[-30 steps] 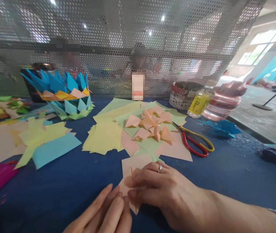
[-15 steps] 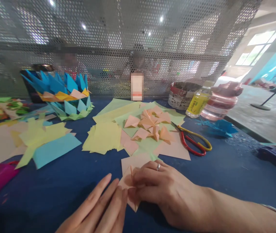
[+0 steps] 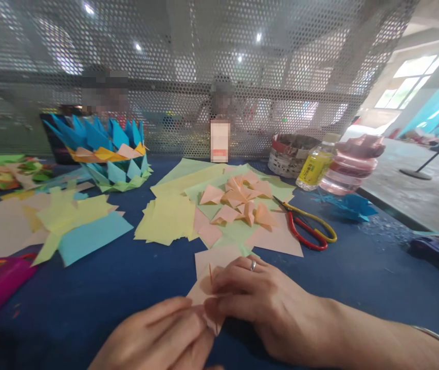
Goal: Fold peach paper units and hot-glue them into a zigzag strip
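A small pale-pink piece of folded paper (image 3: 201,289) lies at the near middle of the table, creased to a point at its lower end. My right hand (image 3: 256,298), with a ring on one finger, pinches its right side with bent fingers. From the left, my left hand (image 3: 161,334) closes on the paper's lower left edge, its fingertips meeting the right thumb. Both hands partly cover the piece. A flat pink sheet (image 3: 215,255) lies just behind it. Several folded peach paper pieces (image 3: 238,192) are heaped farther back on green and pink sheets.
Scissors with red and yellow handles (image 3: 308,226) lie right of the heap. Yellow paper squares (image 3: 165,218) and a tiered paper model (image 3: 115,154) stand left. A yellow-labelled bottle (image 3: 314,167), a pink bottle (image 3: 348,167) and a round container (image 3: 289,159) line the back right. A magenta object (image 3: 1,282) sits far left.
My left hand's fingers, stretched out along the paper before, have bent inward and moved right onto its lower edge. My right hand has stayed nearly still, and the view has shifted slightly.
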The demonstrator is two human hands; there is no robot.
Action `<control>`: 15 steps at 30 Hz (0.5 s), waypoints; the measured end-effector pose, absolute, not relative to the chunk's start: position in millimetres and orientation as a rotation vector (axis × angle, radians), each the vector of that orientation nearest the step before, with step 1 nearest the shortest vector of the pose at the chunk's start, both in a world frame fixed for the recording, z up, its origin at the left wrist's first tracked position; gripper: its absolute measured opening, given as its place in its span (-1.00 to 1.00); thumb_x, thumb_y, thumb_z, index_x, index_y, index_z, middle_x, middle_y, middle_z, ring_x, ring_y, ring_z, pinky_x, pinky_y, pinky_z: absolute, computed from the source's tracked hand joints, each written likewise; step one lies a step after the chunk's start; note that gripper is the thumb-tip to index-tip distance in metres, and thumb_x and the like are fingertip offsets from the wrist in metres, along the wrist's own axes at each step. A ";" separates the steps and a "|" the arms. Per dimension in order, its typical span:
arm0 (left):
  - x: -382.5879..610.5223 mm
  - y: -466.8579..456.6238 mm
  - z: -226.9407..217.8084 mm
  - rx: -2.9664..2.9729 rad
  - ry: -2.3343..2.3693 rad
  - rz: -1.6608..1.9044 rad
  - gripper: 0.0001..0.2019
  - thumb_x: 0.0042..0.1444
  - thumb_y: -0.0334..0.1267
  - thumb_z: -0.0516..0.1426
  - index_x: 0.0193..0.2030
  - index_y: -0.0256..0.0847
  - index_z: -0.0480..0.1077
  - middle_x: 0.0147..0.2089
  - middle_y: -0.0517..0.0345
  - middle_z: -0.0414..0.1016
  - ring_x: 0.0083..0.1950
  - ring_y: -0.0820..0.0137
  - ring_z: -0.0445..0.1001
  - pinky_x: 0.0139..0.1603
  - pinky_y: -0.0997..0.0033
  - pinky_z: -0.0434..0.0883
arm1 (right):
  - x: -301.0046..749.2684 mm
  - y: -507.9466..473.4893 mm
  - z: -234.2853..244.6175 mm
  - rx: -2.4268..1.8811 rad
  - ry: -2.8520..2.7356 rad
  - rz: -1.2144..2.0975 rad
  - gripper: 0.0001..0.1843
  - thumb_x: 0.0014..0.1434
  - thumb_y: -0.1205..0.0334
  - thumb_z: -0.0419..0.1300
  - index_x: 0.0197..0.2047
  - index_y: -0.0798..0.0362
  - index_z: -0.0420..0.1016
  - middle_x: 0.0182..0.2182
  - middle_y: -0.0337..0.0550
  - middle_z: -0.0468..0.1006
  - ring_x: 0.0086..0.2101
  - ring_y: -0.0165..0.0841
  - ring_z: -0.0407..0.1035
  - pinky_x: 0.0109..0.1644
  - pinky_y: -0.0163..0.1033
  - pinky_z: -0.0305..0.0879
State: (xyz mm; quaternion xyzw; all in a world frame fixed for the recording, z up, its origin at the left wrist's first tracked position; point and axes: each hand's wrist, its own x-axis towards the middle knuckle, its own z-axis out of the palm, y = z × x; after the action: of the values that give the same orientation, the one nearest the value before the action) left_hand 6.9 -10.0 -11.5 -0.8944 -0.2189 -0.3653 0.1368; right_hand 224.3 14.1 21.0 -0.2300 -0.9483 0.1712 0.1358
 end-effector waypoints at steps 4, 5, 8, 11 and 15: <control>6.1 -1.1 7.1 -2.597 -0.850 -1.230 -0.78 0.27 -0.49 -0.01 -0.25 -0.26 0.45 -0.33 0.16 0.57 -0.30 0.44 0.54 -0.18 0.49 0.46 | 225.5 14.0 18.4 -0.749 -2.611 0.510 -0.52 0.08 0.60 0.01 0.05 0.13 0.42 -0.01 0.01 0.46 -0.06 -0.24 0.34 0.02 -0.13 0.30; 5.4 0.4 8.7 -2.624 -0.885 -1.232 -0.79 0.25 -0.50 0.00 -0.24 -0.26 0.45 -0.33 0.16 0.55 -0.30 0.43 0.52 -0.20 0.47 0.45 | 225.7 13.9 17.8 -0.769 -2.576 0.501 -0.51 0.09 0.59 0.01 0.07 0.15 0.40 -0.02 0.04 0.46 -0.06 -0.23 0.33 0.02 -0.12 0.31; 3.7 2.1 8.1 -2.733 -0.988 -1.228 -0.82 0.23 -0.50 0.03 -0.21 -0.23 0.44 -0.32 0.15 0.49 -0.29 0.39 0.47 -0.25 0.43 0.42 | 225.8 13.8 17.5 -0.788 -2.537 0.498 -0.57 0.19 0.55 -0.02 0.10 0.17 0.37 -0.03 0.05 0.45 -0.07 -0.23 0.33 0.02 -0.11 0.30; 3.6 0.5 4.7 -2.842 -0.999 -1.243 -0.84 0.24 -0.47 0.04 -0.19 -0.20 0.42 -0.26 0.14 0.46 -0.25 0.37 0.44 -0.22 0.40 0.41 | 224.9 14.2 18.9 -0.789 -2.545 0.502 -0.68 0.26 0.50 0.00 0.02 0.14 0.40 -0.08 0.02 0.48 -0.11 -0.27 0.34 -0.02 -0.14 0.28; 4.9 -0.7 3.7 -2.900 -1.004 -1.229 -0.85 0.25 -0.46 0.04 -0.22 -0.21 0.42 -0.26 0.13 0.43 -0.25 0.37 0.42 -0.20 0.38 0.41 | 223.9 14.9 21.0 -0.759 -2.581 0.435 -0.86 0.19 0.49 0.09 -0.30 0.12 0.43 -0.33 -0.11 0.49 -0.29 -0.34 0.32 -0.19 -0.22 0.23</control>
State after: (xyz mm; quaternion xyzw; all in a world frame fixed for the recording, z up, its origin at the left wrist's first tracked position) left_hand 4.9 -0.7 3.7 -0.8743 -0.3026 -0.3705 -0.0818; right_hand 223.9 14.9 21.0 -0.2725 -0.9266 0.1562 0.2067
